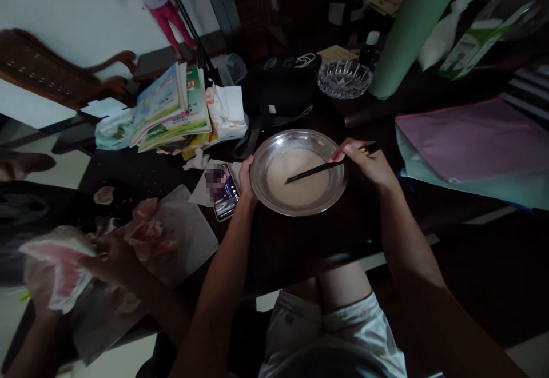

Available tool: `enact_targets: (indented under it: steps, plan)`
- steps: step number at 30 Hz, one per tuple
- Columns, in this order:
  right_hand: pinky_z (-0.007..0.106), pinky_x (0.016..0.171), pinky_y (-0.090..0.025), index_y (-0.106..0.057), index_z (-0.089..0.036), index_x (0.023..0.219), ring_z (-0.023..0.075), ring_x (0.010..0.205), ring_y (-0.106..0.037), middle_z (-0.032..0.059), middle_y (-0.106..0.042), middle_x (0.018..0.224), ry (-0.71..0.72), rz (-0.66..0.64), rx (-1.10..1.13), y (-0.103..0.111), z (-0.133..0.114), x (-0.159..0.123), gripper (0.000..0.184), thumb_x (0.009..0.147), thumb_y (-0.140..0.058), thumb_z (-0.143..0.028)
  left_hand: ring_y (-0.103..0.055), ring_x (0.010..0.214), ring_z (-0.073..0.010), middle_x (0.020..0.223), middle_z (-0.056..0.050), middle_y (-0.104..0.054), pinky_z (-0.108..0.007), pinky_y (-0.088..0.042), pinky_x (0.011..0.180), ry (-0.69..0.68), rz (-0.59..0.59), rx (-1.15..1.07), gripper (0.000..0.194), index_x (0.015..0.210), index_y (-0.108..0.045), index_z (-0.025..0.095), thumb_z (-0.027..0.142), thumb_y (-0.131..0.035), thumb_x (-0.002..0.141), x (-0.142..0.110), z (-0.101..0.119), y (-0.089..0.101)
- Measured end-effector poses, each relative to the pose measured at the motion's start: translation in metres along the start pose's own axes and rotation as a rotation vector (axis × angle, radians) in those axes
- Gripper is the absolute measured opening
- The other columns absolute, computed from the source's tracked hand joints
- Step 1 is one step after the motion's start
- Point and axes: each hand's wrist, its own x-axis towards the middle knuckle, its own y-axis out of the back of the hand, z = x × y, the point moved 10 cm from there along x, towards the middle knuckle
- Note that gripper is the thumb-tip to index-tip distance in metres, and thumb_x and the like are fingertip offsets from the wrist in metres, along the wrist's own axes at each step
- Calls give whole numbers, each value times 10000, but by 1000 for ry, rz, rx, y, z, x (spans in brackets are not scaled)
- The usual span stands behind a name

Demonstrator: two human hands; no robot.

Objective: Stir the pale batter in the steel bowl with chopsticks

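A round metal bowl (338, 189) stands on the dark table before me with a cloudy, cream-coloured liquid (295, 195) in it. My left hand (246, 179) grips the bowl's left rim. Over the right rim, my right hand (364, 159) is closed around a pair of black chopsticks (313, 170) with gold bands near the top. Their tips reach into the liquid near the bowl's middle. Just left of my left hand lies a phone (226, 198) with its screen lit, on white paper.
At the left, another person's hands (115, 258) hold a piece of pink-fleshed pomelo (68, 269) over a sheet with peeled pieces (148, 226). Books (171, 112), a tissue pack (227, 112), a glass ashtray (345, 79), a green cylinder (414, 35) and pink folders (476, 140) surround the bowl.
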Motion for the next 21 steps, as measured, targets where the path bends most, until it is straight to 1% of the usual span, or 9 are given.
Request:
enact_targets:
  steps: [2,5,7,9,11,13,16,18,21]
  plan:
    - [348,849,-546,-756,-237,712,193,804,-733,32,-776,777,-1,70,-1,8,2,1,380,883,-649,-559,-749,888,-240,609,-13,-705,-309,-583,827,-9,35,-7,226,694,-692,184,299,-577,851,-2,2,2]
    - [359,815,-551,-714,-240,620,194,712,-711,26,-743,681,-6,215,19,27,5,-1,443,899,-616,-569,-749,868,-235,595,-12,-700,-313,-584,811,-18,41,-12,272,680,-687,179,281,-529,877,-5,4,0]
    - [364,802,-547,-702,-240,596,196,689,-700,28,-732,660,-22,181,28,24,6,0,462,897,-611,-578,-749,865,-233,591,-11,-698,-310,-583,802,-12,37,-10,276,687,-691,177,287,-526,880,-6,4,0]
    - [367,822,-546,-728,-242,636,200,721,-707,32,-748,701,-37,69,22,10,4,1,436,878,-631,-591,-749,853,-229,587,-9,-695,-300,-580,792,2,45,-4,267,694,-697,175,297,-541,873,-7,3,1]
    - [372,853,-546,-753,-245,689,208,775,-719,37,-767,756,-37,16,8,3,2,1,405,855,-656,-601,-748,837,-226,595,-11,-701,-295,-578,783,7,47,0,253,703,-703,172,308,-559,861,-7,3,2]
    - [370,857,-546,-751,-247,687,209,782,-723,35,-769,753,-33,78,6,10,0,0,394,854,-662,-593,-747,822,-225,611,-12,-710,-296,-578,775,1,35,3,224,713,-708,173,315,-590,839,-7,4,1]
    - [356,808,-541,-706,-242,606,194,700,-705,24,-738,665,-41,194,40,25,1,-2,444,902,-614,-559,-746,805,-229,597,-3,-703,-300,-580,761,0,43,7,193,704,-702,183,312,-612,817,-7,5,2]
    - [351,780,-538,-704,-237,597,194,691,-702,29,-733,660,-45,122,61,17,1,-2,451,911,-606,-546,-743,786,-223,578,1,-694,-298,-581,745,7,71,7,210,698,-698,189,297,-581,834,-8,5,4]
    - [355,806,-541,-759,-242,688,201,762,-714,42,-758,755,-19,-51,41,-3,-3,0,388,882,-644,-558,-739,757,-204,607,1,-714,-286,-581,731,13,91,10,235,714,-705,188,287,-546,856,-8,5,5]
